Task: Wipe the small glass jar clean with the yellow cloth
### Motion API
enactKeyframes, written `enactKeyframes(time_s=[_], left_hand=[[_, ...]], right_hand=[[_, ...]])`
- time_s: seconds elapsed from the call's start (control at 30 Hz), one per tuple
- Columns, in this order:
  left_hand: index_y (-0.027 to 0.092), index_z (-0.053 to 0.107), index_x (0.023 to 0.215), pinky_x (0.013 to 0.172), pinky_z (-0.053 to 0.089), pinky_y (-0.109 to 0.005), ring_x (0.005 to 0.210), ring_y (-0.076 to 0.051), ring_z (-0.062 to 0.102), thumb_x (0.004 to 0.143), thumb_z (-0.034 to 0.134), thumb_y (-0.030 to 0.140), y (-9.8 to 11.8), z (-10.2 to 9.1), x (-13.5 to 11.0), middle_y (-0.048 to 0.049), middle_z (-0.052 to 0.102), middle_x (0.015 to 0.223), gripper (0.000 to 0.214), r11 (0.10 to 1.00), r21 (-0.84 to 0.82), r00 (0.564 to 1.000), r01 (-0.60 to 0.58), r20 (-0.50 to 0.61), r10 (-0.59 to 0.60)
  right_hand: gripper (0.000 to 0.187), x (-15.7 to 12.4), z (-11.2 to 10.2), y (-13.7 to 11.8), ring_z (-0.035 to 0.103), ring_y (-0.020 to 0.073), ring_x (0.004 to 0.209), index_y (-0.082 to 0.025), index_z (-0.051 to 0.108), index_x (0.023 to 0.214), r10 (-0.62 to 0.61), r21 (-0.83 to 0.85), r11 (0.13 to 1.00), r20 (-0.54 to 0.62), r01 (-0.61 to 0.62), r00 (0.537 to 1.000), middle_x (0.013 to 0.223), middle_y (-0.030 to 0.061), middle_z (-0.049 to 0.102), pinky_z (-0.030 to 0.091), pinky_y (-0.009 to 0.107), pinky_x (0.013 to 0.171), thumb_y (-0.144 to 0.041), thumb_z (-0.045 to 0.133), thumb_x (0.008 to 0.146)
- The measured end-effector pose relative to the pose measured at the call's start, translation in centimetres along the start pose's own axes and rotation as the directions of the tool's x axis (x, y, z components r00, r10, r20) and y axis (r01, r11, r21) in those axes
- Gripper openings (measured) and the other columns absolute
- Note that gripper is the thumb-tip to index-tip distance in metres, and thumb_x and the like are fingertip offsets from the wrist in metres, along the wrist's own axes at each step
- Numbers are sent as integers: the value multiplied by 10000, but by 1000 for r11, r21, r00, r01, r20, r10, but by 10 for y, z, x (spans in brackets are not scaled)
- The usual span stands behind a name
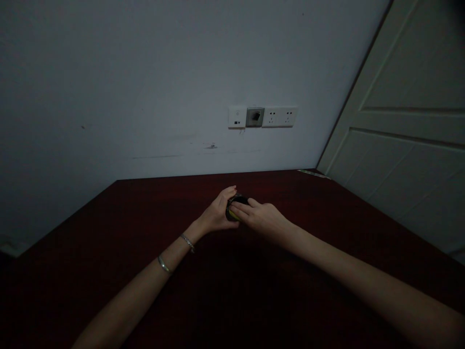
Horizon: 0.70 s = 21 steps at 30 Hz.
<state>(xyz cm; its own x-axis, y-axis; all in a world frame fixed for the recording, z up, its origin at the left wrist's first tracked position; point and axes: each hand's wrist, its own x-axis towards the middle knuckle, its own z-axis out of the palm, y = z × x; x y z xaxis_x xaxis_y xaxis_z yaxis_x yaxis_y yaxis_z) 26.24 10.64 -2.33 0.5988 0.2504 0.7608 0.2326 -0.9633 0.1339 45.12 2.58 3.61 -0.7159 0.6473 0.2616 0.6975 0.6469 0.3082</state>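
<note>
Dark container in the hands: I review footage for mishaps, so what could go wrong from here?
The dark container might slip or turn, with the left hand around its side and the right hand at its opening. Dim light over the table could hide a misplaced finger.

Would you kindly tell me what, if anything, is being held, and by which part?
The left hand grips a dark round object by its outer side; the right hand lies partly over it, its grip unclear.

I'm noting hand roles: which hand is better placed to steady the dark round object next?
Probably the left hand: it curves around the dark round object, while the right hand reaches over it with straighter fingers.
</note>
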Motion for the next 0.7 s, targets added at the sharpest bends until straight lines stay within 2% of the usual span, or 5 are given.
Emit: enactKeyframes(time_s=[0.13, 0.27, 0.5, 0.63, 0.7], left_hand=[[187, 221, 1367, 996, 434, -586, 1308, -382, 385, 654, 767, 329, -3, -3, 4, -227, 406, 1329, 909, 999, -4, 998, -51, 42, 51], [179, 240, 1365, 1011, 419, -596, 1331, -393, 351, 671, 769, 367, -7, -8, 10, -245, 373, 1370, 892, 995, 12, 991, -95, 91, 94], [165, 240, 1355, 1031, 407, -583, 1365, -383, 299, 755, 703, 371, -10, -11, 9, -243, 398, 1342, 786, 978, 45, 955, -203, 232, 187], [181, 261, 1339, 1040, 390, -577, 1372, -364, 296, 755, 703, 306, -16, -6, 2, -234, 406, 1348, 743, 991, 20, 978, -132, 163, 127], [188, 258, 1341, 1043, 383, -577, 1364, -357, 315, 713, 736, 309, -19, -4, -1, -234, 393, 1367, 799, 1000, -18, 997, -21, 67, 22]], right_hand=[[471, 1, -7, -10, 594, 227, 871, -254, 462, 1320, 157, 73, 984, 69, -162, 985, 1285, 72, 589, 445, 259, 473, -151, 464, 861], [454, 7, -10, -22, 636, 222, 801, -239, 532, 1239, 330, 139, 928, 116, -345, 937, 1205, 82, 635, 442, 274, 526, -146, 486, 797], [250, 16, -15, -10, 619, 189, 659, -195, 706, 869, 350, 386, 806, 299, -448, 888, 789, 74, 697, 395, 271, 574, -172, 528, 693], [248, 7, -17, 6, 572, 143, 555, -157, 719, 791, 289, 620, 575, 456, -534, 842, 670, 33, 668, 375, 231, 495, -133, 509, 661], [310, -2, -15, 8, 610, 156, 631, -170, 719, 906, 361, 693, 540, 323, -478, 875, 763, 27, 700, 429, 236, 551, -129, 505, 686]])
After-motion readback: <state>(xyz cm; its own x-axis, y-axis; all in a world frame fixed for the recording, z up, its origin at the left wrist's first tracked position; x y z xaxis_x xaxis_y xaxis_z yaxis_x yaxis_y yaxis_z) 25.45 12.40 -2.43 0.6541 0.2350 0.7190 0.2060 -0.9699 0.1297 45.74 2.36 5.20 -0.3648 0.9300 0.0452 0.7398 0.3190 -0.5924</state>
